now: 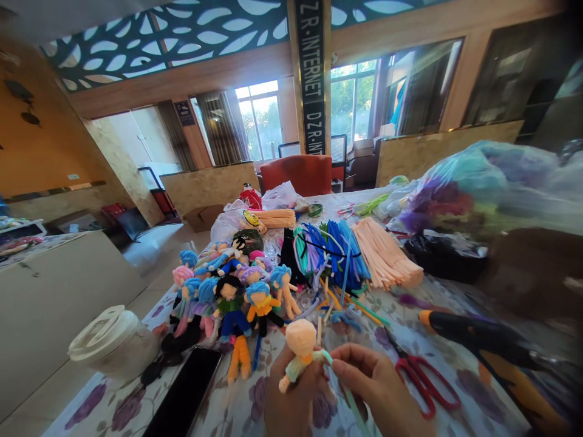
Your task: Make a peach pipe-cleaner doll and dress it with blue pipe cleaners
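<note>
A small doll [300,338] with a bald peach head and a pale green body is gripped in my left hand [291,394]. One of its arms reaches to the right toward my other hand. My right hand [371,379] pinches a pale green pipe cleaner [326,357] at that arm, and a length of it hangs down below the fingers. Red-handled scissors [423,382] lie to the right of my right hand. Left of the doll stand several finished-looking dolls [259,303] with blue, pink, purple or black hair, and a pair of orange doll legs [239,359] lies in front of them.
Bundles of peach pipe cleaners [387,252] and blue pipe cleaners [337,252] lie behind the hands. A black and orange glue gun [473,334] rests at the right. A dark phone [186,391] and a white lidded tub [113,340] are at the left. A large plastic bag [487,188] bulges at the back right.
</note>
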`<state>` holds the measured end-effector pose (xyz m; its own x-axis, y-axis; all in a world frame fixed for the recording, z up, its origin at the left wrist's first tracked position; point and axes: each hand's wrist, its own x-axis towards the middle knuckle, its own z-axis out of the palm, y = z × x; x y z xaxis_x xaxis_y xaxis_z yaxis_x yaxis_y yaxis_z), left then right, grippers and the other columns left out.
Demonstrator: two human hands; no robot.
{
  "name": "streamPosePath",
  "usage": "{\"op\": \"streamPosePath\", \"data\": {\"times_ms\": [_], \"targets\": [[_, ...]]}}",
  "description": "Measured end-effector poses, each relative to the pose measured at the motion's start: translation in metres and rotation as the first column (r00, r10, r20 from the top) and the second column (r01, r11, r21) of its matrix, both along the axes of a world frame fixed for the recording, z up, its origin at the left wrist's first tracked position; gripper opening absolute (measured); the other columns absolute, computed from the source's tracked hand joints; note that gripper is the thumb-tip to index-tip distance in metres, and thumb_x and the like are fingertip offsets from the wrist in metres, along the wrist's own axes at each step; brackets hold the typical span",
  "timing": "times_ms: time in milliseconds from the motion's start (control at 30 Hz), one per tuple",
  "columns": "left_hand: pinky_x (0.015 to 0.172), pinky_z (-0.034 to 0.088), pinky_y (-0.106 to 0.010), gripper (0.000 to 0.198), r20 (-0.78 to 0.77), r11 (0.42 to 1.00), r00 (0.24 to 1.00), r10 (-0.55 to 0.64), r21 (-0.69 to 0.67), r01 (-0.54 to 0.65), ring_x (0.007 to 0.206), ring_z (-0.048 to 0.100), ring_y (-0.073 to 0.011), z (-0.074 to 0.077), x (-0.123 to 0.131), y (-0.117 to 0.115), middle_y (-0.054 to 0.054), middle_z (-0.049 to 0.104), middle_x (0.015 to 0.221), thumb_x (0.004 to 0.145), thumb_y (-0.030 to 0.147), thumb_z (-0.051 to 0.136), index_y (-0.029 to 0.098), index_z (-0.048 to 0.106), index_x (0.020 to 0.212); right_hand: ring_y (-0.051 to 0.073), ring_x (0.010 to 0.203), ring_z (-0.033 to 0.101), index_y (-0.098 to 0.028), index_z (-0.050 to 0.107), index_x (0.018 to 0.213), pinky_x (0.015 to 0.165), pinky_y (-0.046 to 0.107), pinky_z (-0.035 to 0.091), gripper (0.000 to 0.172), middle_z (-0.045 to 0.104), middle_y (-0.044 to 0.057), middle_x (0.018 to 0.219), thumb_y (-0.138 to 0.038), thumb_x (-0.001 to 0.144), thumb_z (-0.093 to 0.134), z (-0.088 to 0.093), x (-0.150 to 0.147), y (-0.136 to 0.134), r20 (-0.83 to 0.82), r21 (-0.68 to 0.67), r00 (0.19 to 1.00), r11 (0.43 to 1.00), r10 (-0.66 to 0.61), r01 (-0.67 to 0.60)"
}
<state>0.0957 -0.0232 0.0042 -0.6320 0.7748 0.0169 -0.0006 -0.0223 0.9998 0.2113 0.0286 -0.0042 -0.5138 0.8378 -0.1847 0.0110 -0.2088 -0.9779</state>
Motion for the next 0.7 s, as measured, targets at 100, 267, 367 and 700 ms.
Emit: {"op": "streamPosePath", "data": {"times_ms": [100, 267, 367, 700], "targets": [[0.047, 0.046, -0.025, 0.012, -0.023, 0.999, 0.999, 0.034, -0.035, -0.035, 0.049, 0.058, -0.0188, 0.001, -0.001, 0.001, -0.001, 0.066, 0.049, 0.06, 0.034, 0.074, 0.023, 0.071, 0.059, 0.007, 0.039, 0.041, -0.015, 0.068, 0.076, 0.037, 0.018, 0.03, 0.036, 0.056, -0.002, 0.051, -0.051, 0.07, 0.068, -0.003, -0.002, -0.003, -0.017, 0.063, 1.0, 0.998, -0.005, 0.006], [0.056, 0.046, -0.027, 0.005, 0.033, 0.989, 0.993, 0.115, -0.095, -0.112, 0.059, 0.061, -0.0209, 0.001, 0.0, 0.002, -0.002, 0.068, 0.058, 0.061, 0.028, 0.071, 0.022, 0.072, 0.062, 0.013, 0.051, 0.058, -0.018, 0.069, 0.071, 0.047, 0.019, 0.041, 0.024, 0.066, 0.002, 0.058, -0.04, 0.079, 0.064, -0.012, -0.005, -0.007, 0.109, 0.419, 0.989, 0.907, -0.103, 0.048], [0.058, 0.046, -0.028, 0.007, 0.15, 0.995, 0.985, 0.081, -0.075, -0.07, 0.06, 0.06, -0.0217, 0.001, 0.001, 0.003, -0.003, 0.067, 0.058, 0.062, 0.029, 0.071, 0.021, 0.072, 0.062, 0.011, 0.046, 0.057, -0.02, 0.069, 0.074, 0.044, 0.018, 0.04, 0.018, 0.066, -0.001, 0.057, -0.033, 0.083, 0.061, -0.016, -0.006, -0.008, 0.134, 0.665, 0.974, 0.745, -0.184, 0.049], [0.061, 0.046, -0.028, 0.02, 0.503, 0.991, 0.854, -0.131, 0.054, 0.121, 0.062, 0.062, -0.0212, -0.015, -0.004, 0.007, -0.003, 0.066, 0.054, 0.056, 0.036, 0.08, 0.018, 0.073, 0.061, 0.011, 0.047, 0.056, -0.022, 0.065, 0.069, 0.049, 0.02, 0.037, 0.024, 0.063, -0.003, 0.056, -0.034, 0.087, 0.056, -0.019, -0.011, -0.01, 0.133, 0.801, 0.941, 0.593, -0.311, 0.083]]}}
